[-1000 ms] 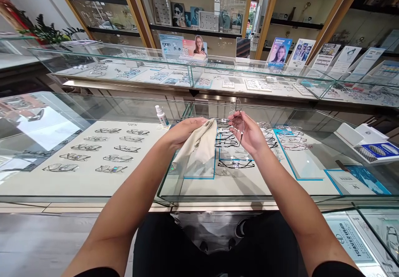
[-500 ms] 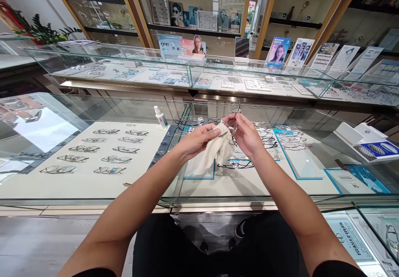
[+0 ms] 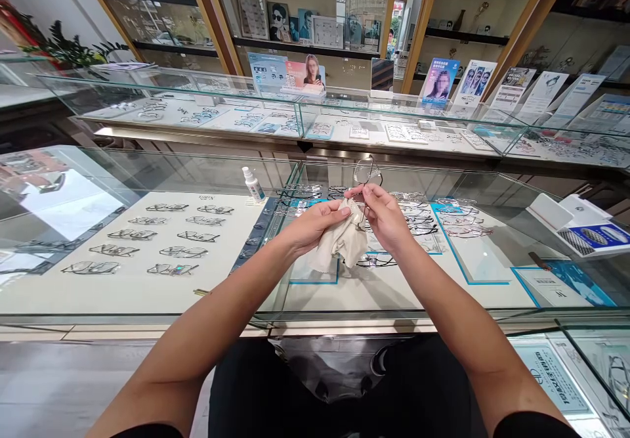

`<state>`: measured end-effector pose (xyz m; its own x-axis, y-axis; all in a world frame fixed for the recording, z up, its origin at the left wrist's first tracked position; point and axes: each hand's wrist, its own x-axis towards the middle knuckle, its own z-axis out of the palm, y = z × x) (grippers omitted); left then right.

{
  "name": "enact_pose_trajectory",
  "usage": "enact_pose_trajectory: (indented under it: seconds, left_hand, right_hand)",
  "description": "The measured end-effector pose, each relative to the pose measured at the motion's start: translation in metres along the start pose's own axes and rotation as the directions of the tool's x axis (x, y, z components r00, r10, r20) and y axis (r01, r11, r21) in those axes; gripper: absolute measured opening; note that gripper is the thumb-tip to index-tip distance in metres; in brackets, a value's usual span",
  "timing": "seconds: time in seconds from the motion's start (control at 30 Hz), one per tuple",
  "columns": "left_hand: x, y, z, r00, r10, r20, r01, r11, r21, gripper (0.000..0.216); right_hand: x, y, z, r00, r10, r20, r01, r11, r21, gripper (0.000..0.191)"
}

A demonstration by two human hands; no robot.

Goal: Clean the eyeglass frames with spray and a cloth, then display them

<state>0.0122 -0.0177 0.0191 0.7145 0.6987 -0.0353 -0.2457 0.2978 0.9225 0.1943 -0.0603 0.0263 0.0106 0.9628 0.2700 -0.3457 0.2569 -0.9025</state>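
Above the glass counter, my left hand [image 3: 319, 223] pinches a cream cleaning cloth [image 3: 347, 244], its thumb on top and the loose folds hanging down. Thin-rimmed eyeglasses [image 3: 368, 173] stand out above the fingertips, one lens pointing up and away from me. My right hand [image 3: 386, 213] is closed on the eyeglasses with thumb and fingers, close against the cloth. The lower part of the glasses is hidden behind the fingers and cloth.
A white spray bottle [image 3: 253, 184] stands on the counter to the left. Rows of spectacle frames [image 3: 170, 252] lie beneath the glass. To the right is an open white box [image 3: 578, 224]. Another glass display case [image 3: 246, 113] runs behind.
The eyeglasses have tilted and shifted slightly left. My right hand has moved left and turned inward, closer to my left hand. The cloth is more bunched up.
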Motion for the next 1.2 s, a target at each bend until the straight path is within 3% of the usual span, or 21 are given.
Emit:
enact_pose_trajectory:
  seconds: [0.23, 0.5, 0.9, 1.2]
  left_hand:
    - [0.001, 0.002, -0.001, 0.996, 0.08, 0.025, -0.078, 0.994, -0.081, 0.056]
    - [-0.002, -0.001, 0.002, 0.993, 0.075, 0.088, -0.07, 0.996, -0.06, 0.048]
    - [-0.002, -0.008, 0.001, 1.0, -0.014, 0.023, 0.013, 0.999, 0.041, 0.056]
    - [-0.006, -0.006, 0.011, 1.0, 0.022, -0.003, -0.022, 1.0, 0.013, 0.053]
  right_hand:
    - [0.001, 0.006, -0.003, 1.0, -0.014, -0.008, 0.014, 1.0, -0.017, 0.044]
    - [0.001, 0.009, 0.0, 1.0, 0.018, -0.004, -0.017, 0.998, 0.066, 0.042]
    - [0.001, 0.008, 0.002, 1.0, 0.03, 0.01, -0.031, 0.991, 0.132, 0.043]
    - [0.002, 0.009, 0.002, 0.999, 0.053, -0.01, -0.05, 0.982, 0.182, 0.044]
